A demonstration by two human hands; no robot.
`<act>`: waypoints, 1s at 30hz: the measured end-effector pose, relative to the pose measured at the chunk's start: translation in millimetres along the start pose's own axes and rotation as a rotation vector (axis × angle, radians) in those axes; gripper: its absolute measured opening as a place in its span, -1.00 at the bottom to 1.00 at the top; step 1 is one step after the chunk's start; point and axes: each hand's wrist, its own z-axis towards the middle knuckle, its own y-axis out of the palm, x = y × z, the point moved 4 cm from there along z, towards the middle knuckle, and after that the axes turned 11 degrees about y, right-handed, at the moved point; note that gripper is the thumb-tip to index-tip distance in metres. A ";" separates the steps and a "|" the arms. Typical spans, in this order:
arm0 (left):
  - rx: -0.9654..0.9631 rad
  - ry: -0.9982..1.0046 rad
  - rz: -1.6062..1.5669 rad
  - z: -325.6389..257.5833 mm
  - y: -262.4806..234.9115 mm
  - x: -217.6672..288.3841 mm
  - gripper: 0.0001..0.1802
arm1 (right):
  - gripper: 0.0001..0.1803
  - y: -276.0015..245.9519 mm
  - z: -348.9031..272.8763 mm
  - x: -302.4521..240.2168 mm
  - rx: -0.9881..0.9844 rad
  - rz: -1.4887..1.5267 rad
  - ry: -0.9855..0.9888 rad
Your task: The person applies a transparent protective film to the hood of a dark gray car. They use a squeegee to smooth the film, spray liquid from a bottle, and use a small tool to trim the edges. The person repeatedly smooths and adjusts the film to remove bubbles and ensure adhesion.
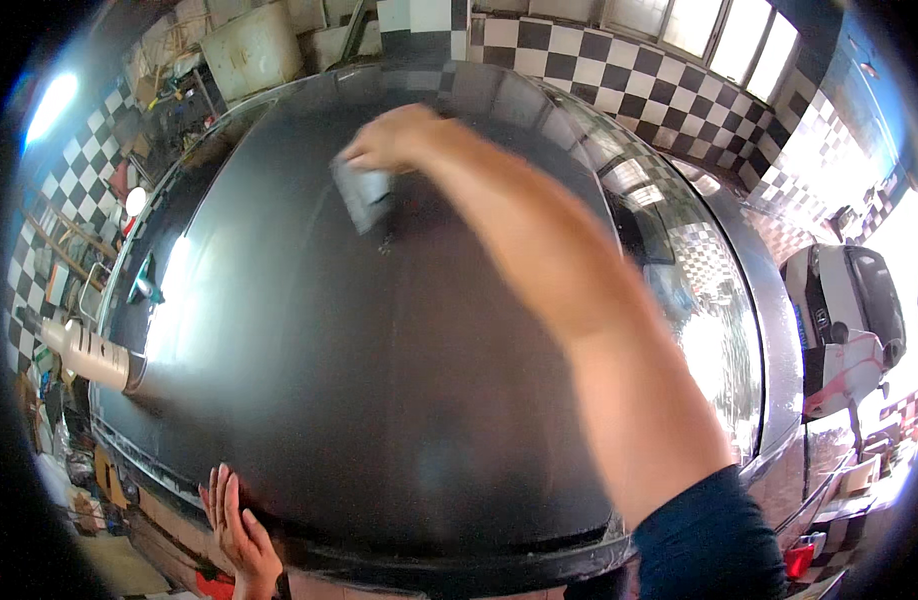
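Observation:
My right arm reaches across a dark car roof [399, 330] to its far part. There my right hand [399, 138] is closed around a flat grey squeegee [363, 200], which lies against the surface; motion blurs both. A few small light specks are just below its lower corner. My left hand [237, 530] is at the near left edge of the roof, fingers stretched out and holding nothing. Whether its palm presses on the edge I cannot tell. A white spray bottle [94, 357] with a grey nozzle appears at the roof's left side.
A teal hand tool [147, 283] rests on the left side, beyond the bottle. Sloping window glass [694, 270] borders the roof on the right. Another car [844, 300] stands farther right. Cluttered shelves and tools [184, 95] line the far left, by a checkered wall [619, 75].

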 end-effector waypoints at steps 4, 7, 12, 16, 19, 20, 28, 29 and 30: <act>0.050 0.021 0.019 -4.2 1.5 -2.2 -0.52 | -0.56 11.1 19.3 -18.5 -0.011 0.118 0.139; 0.029 -0.014 0.002 0.2 4.3 2.0 -0.52 | -0.57 60.1 37.2 108.0 -0.004 0.209 0.208; 0.019 0.098 0.046 1.5 -19.2 15.4 -0.52 | -0.42 66.9 -139.1 277.7 -0.209 -0.021 0.829; 0.061 0.081 -0.014 11.8 -6.2 16.7 -0.52 | -0.42 111.5 -281.8 377.3 -0.173 -0.207 0.877; 0.036 -0.016 -0.011 1.7 -3.4 7.1 -0.50 | -0.44 76.9 -247.0 351.5 -0.138 -0.397 0.921; 0.040 -0.022 -0.006 3.6 -4.1 9.4 -0.49 | -0.44 66.4 -225.8 343.8 0.005 -0.203 0.850; 0.023 -0.003 0.006 -3.7 -3.5 0.6 -0.48 | -0.44 96.9 -170.9 271.9 0.137 0.285 0.503; 0.018 -0.004 0.005 -3.6 -5.6 2.2 -0.48 | -0.43 114.8 -200.7 299.0 0.005 0.362 0.700; 0.040 0.005 -0.021 2.1 0.8 3.8 -0.49 | -0.53 131.0 -245.8 348.8 0.008 0.183 0.756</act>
